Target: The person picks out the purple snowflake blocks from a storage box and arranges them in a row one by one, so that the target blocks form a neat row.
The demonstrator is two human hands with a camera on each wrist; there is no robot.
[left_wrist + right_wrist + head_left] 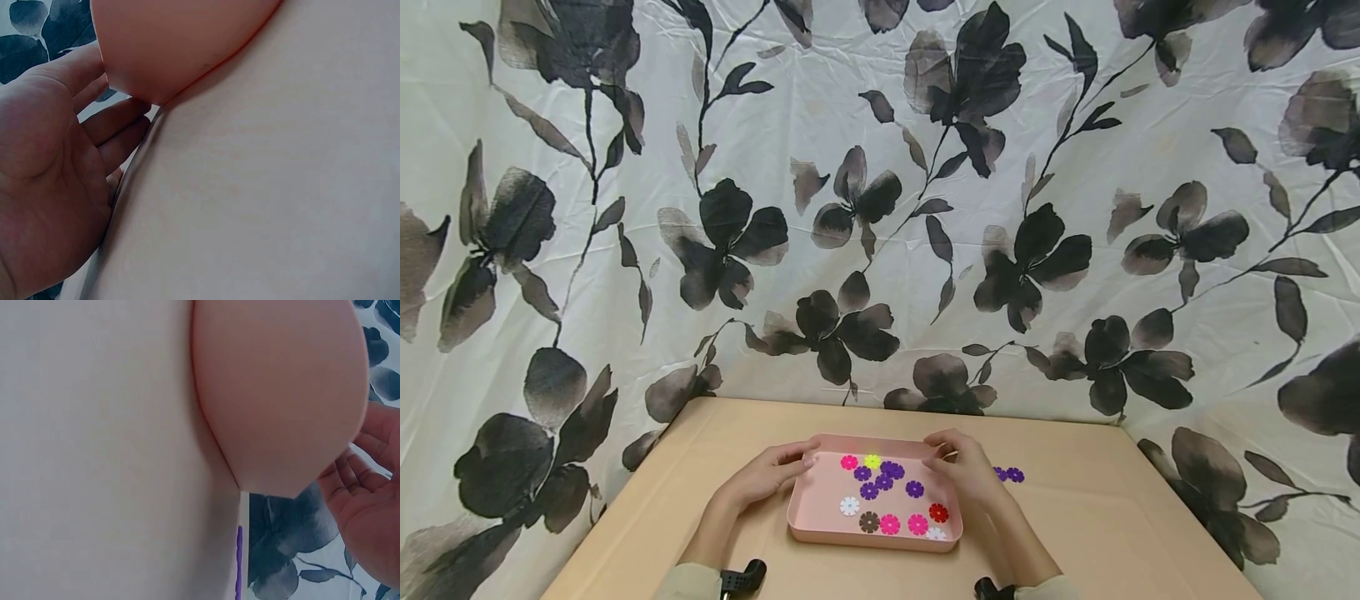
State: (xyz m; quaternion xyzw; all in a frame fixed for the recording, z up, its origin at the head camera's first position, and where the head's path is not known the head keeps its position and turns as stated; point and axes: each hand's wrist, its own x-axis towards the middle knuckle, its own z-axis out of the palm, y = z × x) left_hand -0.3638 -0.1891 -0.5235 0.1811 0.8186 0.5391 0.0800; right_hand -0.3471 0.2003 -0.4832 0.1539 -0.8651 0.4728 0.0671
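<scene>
A shallow pink tray (820, 500) lies on the table with several small flower-shaped pieces in it. Purple pieces (868, 491) cluster toward its middle, with a yellow piece (872, 461) behind them. Along the front are a brown piece (868, 522), pink ones (889, 524), white ones (849, 506) and a red piece (938, 512). My left hand (763, 475) grips the left side toward the far corner, thumb at the rim. Opposite it, my right hand (962, 471) holds the right side, its thumb over the rim. The wrist views show the tray's outer walls (181, 44) between thumb and fingers.
Purple flower pieces (1015, 475) lie on the tan table (1075, 517) just right of my right hand. A white cloth (925, 275) with dark printed flowers hangs behind the table and along its sides.
</scene>
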